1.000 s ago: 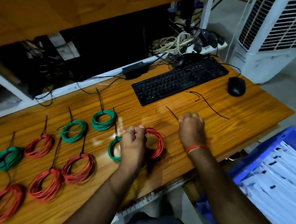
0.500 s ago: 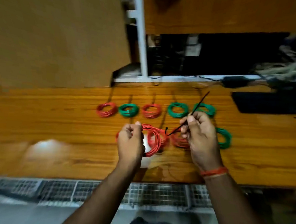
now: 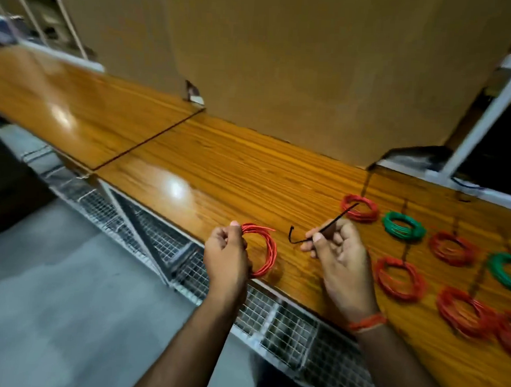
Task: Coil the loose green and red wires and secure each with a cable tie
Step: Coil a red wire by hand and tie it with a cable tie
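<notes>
My left hand (image 3: pixel 228 254) grips a red wire coil (image 3: pixel 267 251) upright over the front edge of the wooden table (image 3: pixel 249 175). A short way to its right, my right hand (image 3: pixel 339 252) pinches a black cable tie (image 3: pixel 321 230), whose curved end points toward the coil without touching it. Several tied coils lie on the table at the right: a red coil (image 3: pixel 360 208), a green coil (image 3: pixel 403 226), another red coil (image 3: pixel 398 278) and more, with black tie tails sticking up.
A tall brown board (image 3: pixel 286 60) stands at the back of the table. A wire-mesh tray (image 3: pixel 270 317) runs under the front edge. A second table section (image 3: pixel 74 107) joins at the left. White frame posts (image 3: pixel 493 103) rise at the far right.
The view has swung left, so the tied coils now lie at the right. My hands have drawn apart; the tie's tip is off the coil and bent into a curve.
</notes>
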Demonstrator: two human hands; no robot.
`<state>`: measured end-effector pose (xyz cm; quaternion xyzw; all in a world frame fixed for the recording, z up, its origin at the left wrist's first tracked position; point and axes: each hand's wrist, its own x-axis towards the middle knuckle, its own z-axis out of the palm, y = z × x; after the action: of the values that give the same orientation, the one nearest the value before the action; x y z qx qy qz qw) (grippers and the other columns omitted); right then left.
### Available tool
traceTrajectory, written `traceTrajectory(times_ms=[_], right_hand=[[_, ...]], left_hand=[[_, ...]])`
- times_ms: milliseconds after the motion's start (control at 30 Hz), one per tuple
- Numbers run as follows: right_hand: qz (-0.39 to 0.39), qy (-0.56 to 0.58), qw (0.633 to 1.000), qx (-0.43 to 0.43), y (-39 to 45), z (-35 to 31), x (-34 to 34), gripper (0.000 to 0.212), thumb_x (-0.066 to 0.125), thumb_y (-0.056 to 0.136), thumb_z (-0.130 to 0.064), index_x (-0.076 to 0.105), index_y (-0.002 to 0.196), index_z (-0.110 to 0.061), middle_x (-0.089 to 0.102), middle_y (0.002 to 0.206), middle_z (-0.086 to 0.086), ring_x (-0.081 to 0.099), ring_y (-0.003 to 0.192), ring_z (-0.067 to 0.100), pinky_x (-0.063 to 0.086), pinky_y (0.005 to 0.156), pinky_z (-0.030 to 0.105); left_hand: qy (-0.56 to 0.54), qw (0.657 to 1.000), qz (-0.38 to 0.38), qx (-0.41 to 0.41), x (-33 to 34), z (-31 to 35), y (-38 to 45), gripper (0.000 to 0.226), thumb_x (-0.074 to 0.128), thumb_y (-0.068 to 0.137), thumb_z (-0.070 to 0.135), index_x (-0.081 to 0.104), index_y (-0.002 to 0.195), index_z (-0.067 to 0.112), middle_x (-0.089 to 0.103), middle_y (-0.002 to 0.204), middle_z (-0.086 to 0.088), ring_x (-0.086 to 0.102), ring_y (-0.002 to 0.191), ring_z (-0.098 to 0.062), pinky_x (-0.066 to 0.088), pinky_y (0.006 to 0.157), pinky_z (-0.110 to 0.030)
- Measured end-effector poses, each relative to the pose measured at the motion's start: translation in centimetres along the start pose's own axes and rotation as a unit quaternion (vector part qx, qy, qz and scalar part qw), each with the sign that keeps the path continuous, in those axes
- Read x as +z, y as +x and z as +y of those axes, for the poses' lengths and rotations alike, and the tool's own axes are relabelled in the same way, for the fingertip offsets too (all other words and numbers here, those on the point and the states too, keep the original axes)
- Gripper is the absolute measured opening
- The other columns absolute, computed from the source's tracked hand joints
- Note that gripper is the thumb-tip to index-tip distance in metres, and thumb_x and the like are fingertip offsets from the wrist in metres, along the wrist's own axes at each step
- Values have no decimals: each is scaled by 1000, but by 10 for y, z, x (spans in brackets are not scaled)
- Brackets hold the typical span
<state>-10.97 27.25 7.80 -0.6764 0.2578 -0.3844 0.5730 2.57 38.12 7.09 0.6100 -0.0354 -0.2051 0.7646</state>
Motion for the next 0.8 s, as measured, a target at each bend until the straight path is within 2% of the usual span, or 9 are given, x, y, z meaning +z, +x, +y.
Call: traceTrajectory(times_ms=[167, 333, 500, 567, 633, 700, 733, 800], right_hand=[[9, 21, 999, 36, 48, 17, 56, 14, 57, 99, 4, 55, 101, -10, 71, 95, 10, 74, 81, 22, 55, 69, 23], [9, 57, 998, -4, 101, 14, 95, 16, 58, 98, 6, 52, 102, -9, 71, 89, 11, 72, 71, 21, 54, 62, 23], [-56, 48, 997, 4, 147, 19, 132, 19, 59, 94, 12, 54, 98, -6, 71, 83, 11, 72, 65, 23, 52, 55, 23], [-64, 11, 998, -1, 166, 35, 147, 21, 60, 93, 11, 56, 97, -9, 73, 84, 8, 74, 68, 21, 56, 58, 28], [-57, -12, 998, 0, 179, 55, 157, 21, 62, 93, 9, 59, 96, -11, 74, 88, 4, 77, 77, 18, 62, 68, 40], [-34, -32, 999, -24, 187, 72, 161, 22, 64, 92, 7, 63, 96, -15, 74, 93, -1, 77, 88, 17, 62, 76, 47], [-15, -56, 997, -56, 190, 79, 162, 21, 66, 91, 4, 64, 94, -17, 73, 95, -3, 75, 91, 16, 61, 78, 47], [28, -138, 980, -142, 194, 88, 162, 13, 69, 88, 0, 67, 88, -14, 67, 98, -2, 68, 95, 14, 57, 79, 39]], left_hand=[[16, 1000, 21, -5, -19, 11, 52, 31, 48, 108, 21, 41, 79, 17, 39, 56, 7, 30, 40, -5, 26, 38, -23], [58, 998, 31, -8, -17, 13, 127, 29, 50, 108, 23, 43, 80, 18, 41, 50, 11, 32, 39, -6, 26, 41, -22], [94, 995, 37, 5, 2, 9, 209, 27, 53, 106, 23, 49, 79, 17, 45, 50, 8, 36, 44, -12, 29, 48, -27], [75, 997, 16, 3, 15, 10, 234, 30, 56, 103, 25, 51, 74, 23, 42, 49, 7, 34, 44, -14, 27, 49, -26], [62, 998, -17, -13, 29, 10, 250, 30, 56, 101, 26, 51, 71, 26, 38, 50, 5, 32, 40, -12, 28, 45, -23], [42, 997, -39, -44, 40, 11, 256, 27, 53, 104, 14, 48, 78, 19, 36, 48, 5, 33, 34, -7, 28, 38, -17], [28, 997, -50, -60, 44, 12, 259, 27, 51, 104, 9, 46, 78, 16, 36, 47, 6, 32, 32, -6, 27, 36, -16], [-4, 993, -67, -96, 48, 10, 268, 31, 50, 102, 4, 43, 75, 17, 34, 47, 6, 28, 34, -5, 23, 36, -14]])
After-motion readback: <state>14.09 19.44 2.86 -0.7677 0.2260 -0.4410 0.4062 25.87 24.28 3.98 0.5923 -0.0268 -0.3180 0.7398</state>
